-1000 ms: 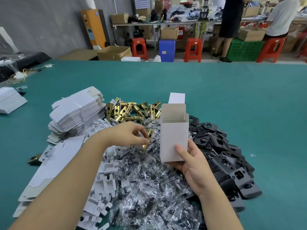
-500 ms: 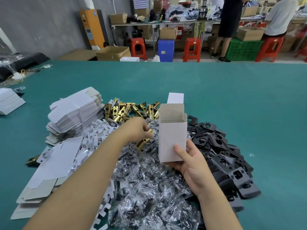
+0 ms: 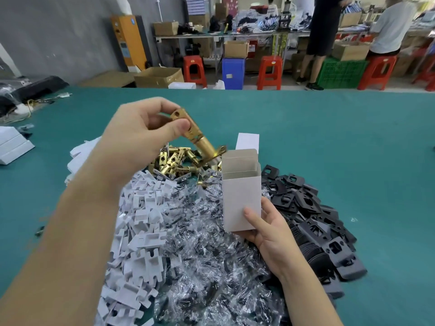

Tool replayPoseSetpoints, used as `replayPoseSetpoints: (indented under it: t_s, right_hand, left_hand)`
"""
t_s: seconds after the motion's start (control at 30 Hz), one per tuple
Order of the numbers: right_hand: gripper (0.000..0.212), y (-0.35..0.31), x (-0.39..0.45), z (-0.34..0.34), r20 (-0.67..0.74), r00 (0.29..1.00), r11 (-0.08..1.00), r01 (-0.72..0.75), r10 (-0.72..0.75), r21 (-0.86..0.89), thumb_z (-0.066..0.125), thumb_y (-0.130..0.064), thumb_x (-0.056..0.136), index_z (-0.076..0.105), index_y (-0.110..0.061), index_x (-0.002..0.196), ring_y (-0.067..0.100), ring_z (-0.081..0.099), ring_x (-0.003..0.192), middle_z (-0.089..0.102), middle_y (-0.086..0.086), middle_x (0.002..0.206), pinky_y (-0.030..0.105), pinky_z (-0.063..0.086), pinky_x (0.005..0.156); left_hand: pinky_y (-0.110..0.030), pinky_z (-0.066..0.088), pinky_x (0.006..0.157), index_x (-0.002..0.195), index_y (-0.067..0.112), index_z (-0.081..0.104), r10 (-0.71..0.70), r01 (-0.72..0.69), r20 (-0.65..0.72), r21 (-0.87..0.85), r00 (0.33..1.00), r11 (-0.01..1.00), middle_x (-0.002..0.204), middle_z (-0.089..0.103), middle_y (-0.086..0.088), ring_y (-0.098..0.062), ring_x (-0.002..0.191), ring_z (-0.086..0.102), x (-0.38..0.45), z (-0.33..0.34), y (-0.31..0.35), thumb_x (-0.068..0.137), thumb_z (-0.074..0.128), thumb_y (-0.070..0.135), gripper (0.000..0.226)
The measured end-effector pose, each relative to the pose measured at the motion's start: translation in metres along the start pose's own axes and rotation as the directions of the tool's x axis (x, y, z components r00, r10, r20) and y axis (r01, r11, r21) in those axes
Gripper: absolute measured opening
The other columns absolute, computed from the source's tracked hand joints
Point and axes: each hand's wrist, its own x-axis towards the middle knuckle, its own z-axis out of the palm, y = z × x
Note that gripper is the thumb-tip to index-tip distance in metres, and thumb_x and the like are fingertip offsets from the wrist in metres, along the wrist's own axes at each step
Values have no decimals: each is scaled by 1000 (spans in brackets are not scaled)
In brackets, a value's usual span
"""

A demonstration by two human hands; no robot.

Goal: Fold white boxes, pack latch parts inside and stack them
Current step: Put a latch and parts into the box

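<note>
My right hand [image 3: 270, 229] grips an upright white box [image 3: 241, 196] by its lower part; the top flaps stand open. My left hand [image 3: 143, 135] pinches a brass latch [image 3: 197, 137] by its upper end, raised and tilted, its lower end just left of the box's open mouth. Behind the box lies a pile of brass latches [image 3: 174, 161]. Flat white box blanks [image 3: 81, 152] are stacked to the left, partly hidden by my left arm.
White plastic inserts [image 3: 141, 222], clear bagged small parts [image 3: 207, 267] and black plates [image 3: 313, 217] lie heaped on the green table [image 3: 353, 149]. Folded white boxes [image 3: 11, 145] sit at the far left edge. Stools, crates and two standing people are beyond the table.
My left hand has lifted a brass latch out of the pile and brought it up toward the open top of the box. The right hand keeps the box in place.
</note>
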Motion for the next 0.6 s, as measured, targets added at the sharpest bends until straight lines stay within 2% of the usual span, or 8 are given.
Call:
replayPoseSetpoints:
  t_s: [0.07, 0.13, 0.2, 0.3, 0.43, 0.5, 0.6]
  right_hand:
    - [51, -1, -1, 2, 15, 1000, 1000, 0, 0, -13, 88, -40, 75, 68, -31, 122, 29, 72, 110, 73, 8, 124, 41, 62, 81]
    - [53, -2, -2, 3, 36, 999, 1000, 3, -2, -28, 92, -45, 69, 71, -34, 117, 29, 72, 108, 73, 8, 122, 40, 62, 81]
    - [47, -3, -2, 4, 38, 999, 1000, 9, -7, -30, 89, -41, 73, 72, -34, 116, 29, 72, 108, 74, 9, 121, 38, 62, 78]
    - [49, -4, -2, 4, 32, 999, 1000, 21, -21, -16, 91, -40, 73, 72, -33, 118, 31, 72, 109, 73, 9, 122, 40, 63, 78]
    - [64, -4, -3, 6, 12, 999, 999, 44, -44, -7, 96, -49, 62, 71, -32, 119, 32, 72, 108, 72, 11, 123, 41, 62, 75]
    - [60, -3, -3, 7, 6, 998, 998, 58, -58, -12, 93, -47, 65, 71, -33, 119, 32, 71, 109, 72, 10, 124, 41, 62, 74]
    - [49, -2, -3, 7, 21, 997, 997, 77, -76, -13, 85, -41, 74, 69, -33, 119, 31, 72, 108, 71, 8, 124, 45, 63, 73]
  left_hand:
    - [-13, 39, 46, 95, 24, 73, 40, -41, -30, -35, 999, 999, 79, 78, 5, -3, 46, 49, 0, 22, 3, 92, 75, 16, 8]
    - [-22, 51, 61, 93, 26, 72, 55, -55, -43, -1, 998, 998, 82, 79, 8, -9, 60, 65, 0, 42, 2, 90, 76, 15, 12]
    - [-31, 53, 71, 91, 26, 72, 37, -37, -29, 19, 999, 999, 81, 78, 10, -12, 69, 68, -1, 57, -3, 89, 78, 14, 15]
    - [-31, 52, 69, 91, 25, 73, 16, -16, 0, 51, 1000, 999, 78, 77, 10, -6, 63, 63, -2, 67, -12, 87, 80, 17, 12]
    - [-37, 56, 72, 88, 27, 73, -7, 8, -8, 147, 1000, 989, 75, 76, 10, -19, 71, 69, -5, 70, -18, 86, 81, 26, 8]
    - [-31, 54, 67, 87, 28, 73, -7, 8, -8, 215, 1000, 977, 75, 75, 12, -12, 69, 67, -5, 71, -19, 86, 80, 30, 7]
    - [-23, 42, 59, 85, 29, 72, -2, -11, 44, 292, 999, 956, 73, 74, 14, 1, 57, 56, -5, 72, -18, 86, 79, 32, 7]
